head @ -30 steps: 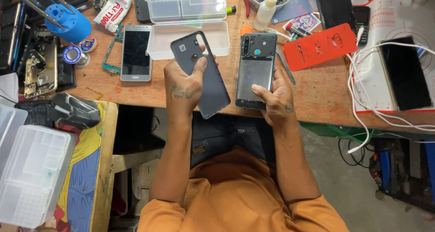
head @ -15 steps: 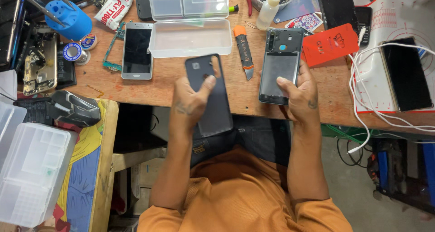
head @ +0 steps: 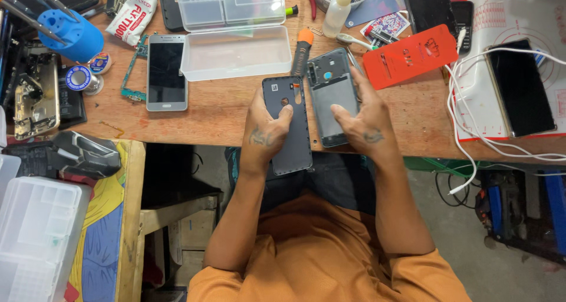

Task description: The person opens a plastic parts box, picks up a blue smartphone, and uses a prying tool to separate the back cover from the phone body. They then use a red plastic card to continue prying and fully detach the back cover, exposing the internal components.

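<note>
Head view: left hand (head: 266,130) w/ back cover (head: 289,128), right hand (head: 361,120) w/ phone body (head: 332,90).

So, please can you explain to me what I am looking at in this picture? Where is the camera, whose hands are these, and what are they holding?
The camera sits on a person's head and looks straight down, so you see that person's own two bare arms, orange shirt and a wooden workbench.

The left hand holds a dark grey plastic phone back cover, inner side up. The right hand holds an opened grey phone body, resting on the bench.

Around them lie repair things: a silver phone with a dark screen, a clear plastic compartment box, an orange flat packet, a blue round tool stand, a white glue tube, a small white squeeze bottle, and at the right a black phone with white cables on a work mat.
</note>
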